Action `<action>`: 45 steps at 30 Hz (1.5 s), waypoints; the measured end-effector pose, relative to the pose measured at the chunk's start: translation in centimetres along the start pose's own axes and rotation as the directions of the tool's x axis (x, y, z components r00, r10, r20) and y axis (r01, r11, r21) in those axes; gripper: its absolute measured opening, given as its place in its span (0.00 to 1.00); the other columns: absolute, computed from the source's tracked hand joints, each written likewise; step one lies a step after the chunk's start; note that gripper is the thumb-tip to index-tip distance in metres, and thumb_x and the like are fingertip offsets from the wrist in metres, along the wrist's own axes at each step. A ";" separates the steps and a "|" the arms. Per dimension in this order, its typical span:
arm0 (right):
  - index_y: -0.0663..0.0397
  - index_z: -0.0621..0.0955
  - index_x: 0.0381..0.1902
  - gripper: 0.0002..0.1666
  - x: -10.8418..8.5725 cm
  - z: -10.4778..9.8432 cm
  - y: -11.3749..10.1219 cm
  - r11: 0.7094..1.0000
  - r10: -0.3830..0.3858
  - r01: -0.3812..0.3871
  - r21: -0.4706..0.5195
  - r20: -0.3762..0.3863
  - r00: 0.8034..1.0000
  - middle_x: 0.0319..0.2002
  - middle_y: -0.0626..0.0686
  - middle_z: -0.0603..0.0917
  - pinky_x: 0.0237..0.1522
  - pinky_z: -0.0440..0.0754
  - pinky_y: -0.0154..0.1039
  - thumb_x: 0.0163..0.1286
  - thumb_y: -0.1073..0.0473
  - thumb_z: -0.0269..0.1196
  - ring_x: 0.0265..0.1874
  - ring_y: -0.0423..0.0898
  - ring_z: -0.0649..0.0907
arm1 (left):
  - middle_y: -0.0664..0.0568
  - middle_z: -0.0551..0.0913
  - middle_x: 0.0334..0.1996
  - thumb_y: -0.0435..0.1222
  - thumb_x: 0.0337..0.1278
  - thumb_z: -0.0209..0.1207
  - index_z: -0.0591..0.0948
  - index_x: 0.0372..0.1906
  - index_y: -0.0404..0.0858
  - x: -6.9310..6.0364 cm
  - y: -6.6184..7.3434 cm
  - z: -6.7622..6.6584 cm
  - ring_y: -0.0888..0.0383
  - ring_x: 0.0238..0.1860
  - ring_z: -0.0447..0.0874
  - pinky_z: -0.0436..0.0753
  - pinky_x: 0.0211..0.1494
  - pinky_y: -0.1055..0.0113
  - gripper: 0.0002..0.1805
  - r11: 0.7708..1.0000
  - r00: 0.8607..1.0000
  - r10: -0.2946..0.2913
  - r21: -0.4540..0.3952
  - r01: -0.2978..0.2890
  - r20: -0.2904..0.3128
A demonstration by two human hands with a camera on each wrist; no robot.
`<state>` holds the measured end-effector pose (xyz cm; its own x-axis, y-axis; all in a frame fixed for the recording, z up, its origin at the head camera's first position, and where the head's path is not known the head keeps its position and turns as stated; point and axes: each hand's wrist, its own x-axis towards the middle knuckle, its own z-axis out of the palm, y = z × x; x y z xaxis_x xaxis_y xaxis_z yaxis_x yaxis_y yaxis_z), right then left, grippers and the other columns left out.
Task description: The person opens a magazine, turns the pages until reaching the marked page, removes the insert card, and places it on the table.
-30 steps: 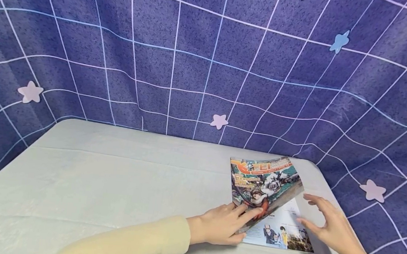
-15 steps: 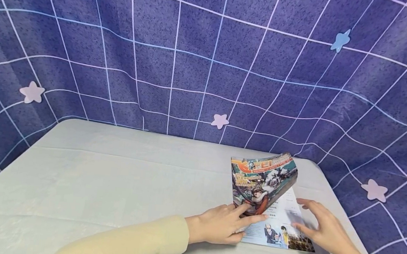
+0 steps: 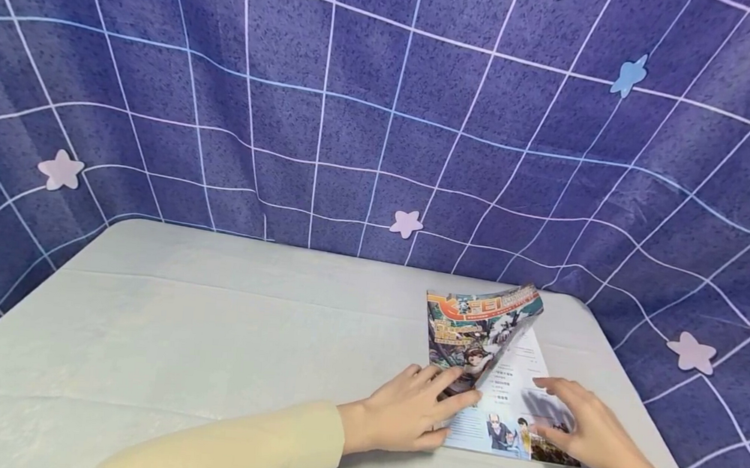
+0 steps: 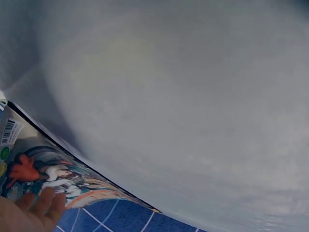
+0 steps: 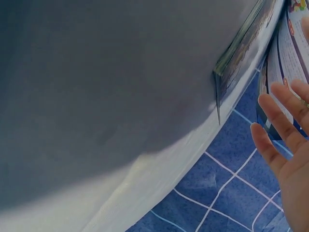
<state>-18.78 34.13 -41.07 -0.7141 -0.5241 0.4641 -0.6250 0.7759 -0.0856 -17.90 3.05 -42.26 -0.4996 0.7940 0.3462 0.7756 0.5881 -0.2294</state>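
Note:
A magazine (image 3: 496, 419) with a colourful illustrated cover (image 3: 456, 336) lies at the right of the table in the head view. Its cover is raised and curls up toward the left, baring a white-and-blue printed page beneath. My left hand (image 3: 408, 412) rests at the lower left of the magazine, its fingers spread and touching the cover's lower part. Over the page's right side my right hand (image 3: 590, 428) hovers with fingers and thumb apart, holding nothing. In the right wrist view the inner side of the lifted cover (image 5: 280, 72) shows behind the fingers of that hand.
A pale cloth covers the table (image 3: 204, 323). Behind it and along its sides hangs a blue curtain (image 3: 357, 134) with a white grid and star shapes. The magazine lies near the table's right edge.
The cover has curled further left, baring more of the inner page. My right hand has moved left over the page, while the left hand has shifted slightly.

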 end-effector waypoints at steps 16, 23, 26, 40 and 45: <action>0.53 0.81 0.40 0.33 -0.5 0.8 -0.3 0.997 -0.083 0.083 0.003 0.006 0.997 0.38 0.46 0.83 0.48 0.65 0.21 0.31 0.52 0.76 0.38 0.43 0.81 | 0.46 0.47 0.71 0.60 0.54 0.44 0.64 0.62 0.58 -0.4 -0.3 0.1 0.45 0.68 0.51 0.62 0.62 0.51 0.29 0.993 0.989 -0.046 0.106 0.061 -0.141; 0.52 0.81 0.40 0.34 -0.8 0.8 -0.4 0.998 -0.068 0.069 -0.012 0.024 0.997 0.40 0.47 0.83 0.48 0.66 0.23 0.32 0.46 0.76 0.38 0.45 0.81 | 0.46 0.43 0.72 0.59 0.56 0.44 0.65 0.62 0.57 -1.1 -0.7 -0.2 0.44 0.70 0.43 0.60 0.63 0.50 0.28 0.993 0.981 -0.023 0.109 0.045 -0.194; 0.51 0.81 0.40 0.34 -0.9 0.8 -0.3 0.998 -0.065 0.065 -0.002 0.026 0.998 0.39 0.46 0.82 0.48 0.65 0.22 0.33 0.45 0.76 0.38 0.44 0.81 | 0.47 0.43 0.72 0.59 0.58 0.42 0.64 0.62 0.56 -1.3 -0.8 -0.1 0.44 0.71 0.42 0.59 0.63 0.51 0.28 0.992 0.980 -0.015 0.122 0.040 -0.200; 0.49 0.81 0.40 0.33 -1.4 0.5 -0.3 0.997 -0.075 0.076 -0.001 0.048 0.996 0.41 0.44 0.81 0.48 0.66 0.21 0.35 0.40 0.74 0.39 0.42 0.80 | 0.48 0.57 0.69 0.58 0.60 0.36 0.68 0.57 0.52 -2.0 -1.6 -0.7 0.49 0.72 0.44 0.51 0.68 0.52 0.26 0.972 0.978 0.024 0.233 0.026 -0.207; 0.48 0.81 0.39 0.34 -1.6 0.5 -0.3 0.998 -0.069 0.069 -0.004 0.056 0.996 0.41 0.45 0.81 0.48 0.64 0.19 0.32 0.41 0.75 0.38 0.43 0.80 | 0.48 0.64 0.66 0.57 0.60 0.36 0.69 0.54 0.49 -2.2 -1.9 -0.9 0.49 0.70 0.52 0.52 0.69 0.51 0.25 0.972 0.974 0.037 0.234 0.017 -0.224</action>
<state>-17.59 34.55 -42.21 -0.6861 -0.5950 0.4186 -0.6715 0.7394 -0.0496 -17.93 0.05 -41.79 -0.3719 0.7606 0.5322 0.6554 0.6211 -0.4297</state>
